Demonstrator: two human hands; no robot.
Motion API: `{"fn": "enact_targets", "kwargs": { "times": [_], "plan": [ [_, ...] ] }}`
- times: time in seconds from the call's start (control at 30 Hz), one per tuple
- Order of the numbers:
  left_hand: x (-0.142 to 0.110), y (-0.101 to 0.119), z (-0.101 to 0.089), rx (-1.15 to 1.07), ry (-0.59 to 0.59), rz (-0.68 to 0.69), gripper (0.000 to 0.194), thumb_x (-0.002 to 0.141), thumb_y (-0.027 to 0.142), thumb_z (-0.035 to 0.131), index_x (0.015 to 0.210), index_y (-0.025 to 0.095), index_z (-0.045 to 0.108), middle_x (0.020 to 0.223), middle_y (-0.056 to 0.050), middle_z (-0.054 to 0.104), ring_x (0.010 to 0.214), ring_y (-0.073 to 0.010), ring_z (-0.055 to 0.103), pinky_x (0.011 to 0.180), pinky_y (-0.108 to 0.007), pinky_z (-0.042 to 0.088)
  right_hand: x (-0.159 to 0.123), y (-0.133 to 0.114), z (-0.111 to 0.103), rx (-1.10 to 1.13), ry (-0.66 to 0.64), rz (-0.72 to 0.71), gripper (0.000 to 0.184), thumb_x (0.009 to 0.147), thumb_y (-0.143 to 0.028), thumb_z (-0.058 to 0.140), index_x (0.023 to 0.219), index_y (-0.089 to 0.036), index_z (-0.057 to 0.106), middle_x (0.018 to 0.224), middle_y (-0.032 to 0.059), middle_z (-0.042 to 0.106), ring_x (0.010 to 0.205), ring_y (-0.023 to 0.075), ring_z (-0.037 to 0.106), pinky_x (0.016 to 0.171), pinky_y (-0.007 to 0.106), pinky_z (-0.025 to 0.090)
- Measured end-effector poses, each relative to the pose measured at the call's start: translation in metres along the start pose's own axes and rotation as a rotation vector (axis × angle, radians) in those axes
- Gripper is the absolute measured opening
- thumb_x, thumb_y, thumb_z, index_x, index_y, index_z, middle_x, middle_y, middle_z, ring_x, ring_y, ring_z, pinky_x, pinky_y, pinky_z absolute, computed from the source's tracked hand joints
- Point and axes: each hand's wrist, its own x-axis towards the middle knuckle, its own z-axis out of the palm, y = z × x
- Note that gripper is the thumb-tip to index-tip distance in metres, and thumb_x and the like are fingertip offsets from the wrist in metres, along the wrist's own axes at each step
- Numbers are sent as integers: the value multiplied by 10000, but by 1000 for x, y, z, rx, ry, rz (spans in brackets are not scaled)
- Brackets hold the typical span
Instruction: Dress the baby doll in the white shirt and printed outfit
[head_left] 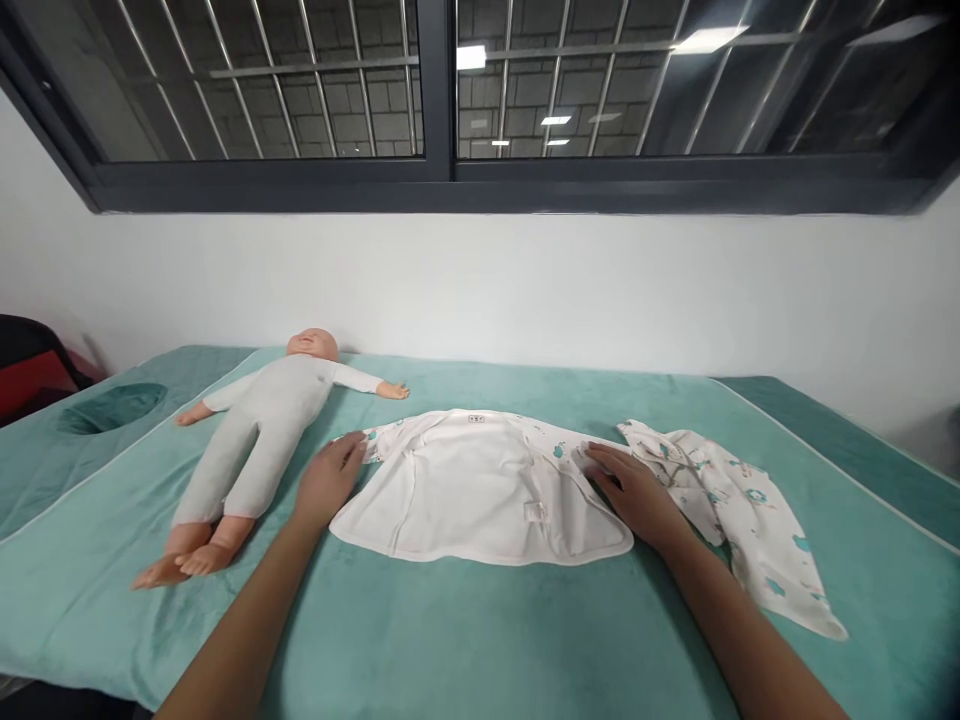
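Note:
A white baby shirt lies spread open with its inner side up, a small label at the neck and its sleeves stretched out to both sides. My left hand rests over the end of the left sleeve, fingers extended across the patterned cuff. On the right sleeve lies my right hand, palm down with the fingers a little apart. Neither hand is wrapped round the cloth. To the left, a baby doll in a white body suit lies on its back, arms out, feet toward me.
White patterned baby pants lie loosely folded at the right. Everything rests on a green padded bed against a white wall. A face hole is at the bed's left end. Above is a barred window. A black and red object stands far left.

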Motion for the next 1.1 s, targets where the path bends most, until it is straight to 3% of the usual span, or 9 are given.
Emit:
{"fn": "enact_targets", "kwargs": {
  "times": [0.1,0.23,0.37,0.5,0.6,0.73,0.83,0.93,1.1],
  "plan": [
    [-22,9,-13,-98,45,-81,462,943,512,368,1080,194,673,1153,-86,714,1089,-255,647,968,-391,493,-19,-16,-8,11,73,111,362,962,-495,413,1039,-239,657,1106,79,696,1030,264,641,883,410,514],
    [-64,7,-16,-178,106,-121,562,830,596,516,1175,165,619,1178,-116,676,1059,-287,641,947,-418,501,-61,-39,-15,-16,71,332,377,903,-588,473,985,-266,649,928,57,708,781,252,663,628,351,501],
    [-97,11,-10,-36,100,-180,717,740,634,609,1270,153,567,1092,-140,678,965,-328,649,887,-488,502,-85,-53,-12,49,61,449,451,811,-580,599,1144,-277,619,858,36,705,704,239,662,588,332,492],
    [-108,36,-6,21,43,-257,695,774,595,569,1321,167,533,874,-72,678,815,-300,649,828,-485,498,-81,-71,-9,174,111,482,434,812,-494,603,1165,-241,602,827,25,680,681,214,643,605,322,495],
    [-112,60,-5,-82,47,-293,670,808,561,520,1342,158,507,786,-32,636,732,-261,625,764,-436,507,-73,-93,-10,266,218,429,358,870,-447,543,1135,-216,608,868,29,657,717,189,618,662,321,507],
    [-121,83,-10,-290,181,-227,595,807,541,522,1275,174,542,950,-57,645,789,-227,620,746,-376,520,-69,-119,-14,259,360,125,231,921,-353,508,1080,-219,608,962,53,627,866,189,605,772,318,500],
    [-126,87,-14,-344,238,-173,522,803,494,544,1218,178,568,956,-56,632,851,-229,624,759,-358,524,-71,-125,-9,218,271,38,260,906,-259,503,1156,-231,570,1061,64,613,970,195,607,807,308,501],
    [-130,81,-9,-364,200,-191,502,822,483,529,1218,176,561,945,-55,634,836,-225,629,738,-355,530,-76,-122,3,124,125,161,407,837,-201,528,1243,-222,530,1207,82,578,1075,228,589,832,328,502],
    [-134,71,9,-249,10,-157,457,855,457,521,1233,206,567,1134,-73,660,993,-260,629,861,-410,509,-81,-117,11,91,-31,309,379,800,-156,472,1151,-216,603,991,51,607,820,191,609,710,308,495]
  ]
}}
